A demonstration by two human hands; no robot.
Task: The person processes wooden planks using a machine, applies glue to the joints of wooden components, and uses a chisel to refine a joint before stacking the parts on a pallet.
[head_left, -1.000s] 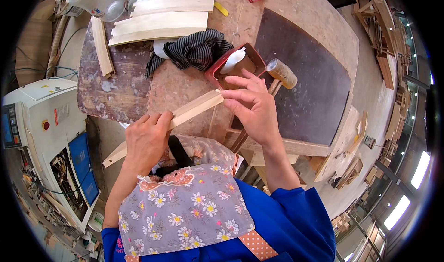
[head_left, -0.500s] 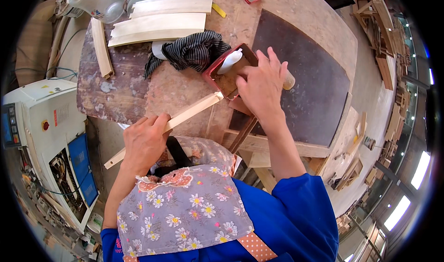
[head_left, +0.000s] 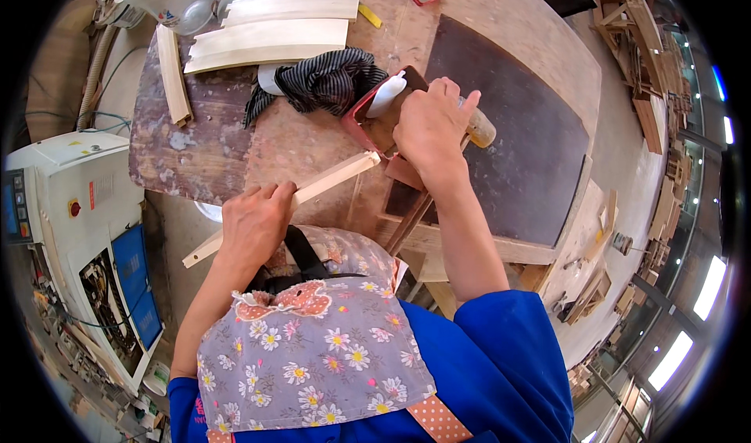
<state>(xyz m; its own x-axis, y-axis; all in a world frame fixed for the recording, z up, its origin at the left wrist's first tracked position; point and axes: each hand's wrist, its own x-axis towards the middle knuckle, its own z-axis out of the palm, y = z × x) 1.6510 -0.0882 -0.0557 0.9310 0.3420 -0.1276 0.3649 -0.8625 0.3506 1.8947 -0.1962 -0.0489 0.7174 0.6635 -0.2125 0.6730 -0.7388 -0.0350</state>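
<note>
The right hand (head_left: pixel 432 130) covers the right part of the red box (head_left: pixel 357 132), fingertips hidden; whether they grip anything, I cannot tell. It partly hides the mallet (head_left: pixel 483 130) right of the box. Below-left of the box, the left hand (head_left: pixel 256 222) grasps the wooden strip (head_left: pixel 338 177), whose far tip the right hand, there a second ago, now leaves free.

Left fingers (head_left: pixel 271 193) curled; right fingers (head_left: pixel 470 104) partly hidden, forearm (head_left: pixel 471 236) extended.

This is a woodworking workshop: stained workbench (head_left: pixel 188 157), pale cut boards (head_left: pixel 270 46), mallet (head_left: pixel 481 130), machine cabinet (head_left: pixel 59 189).
</note>
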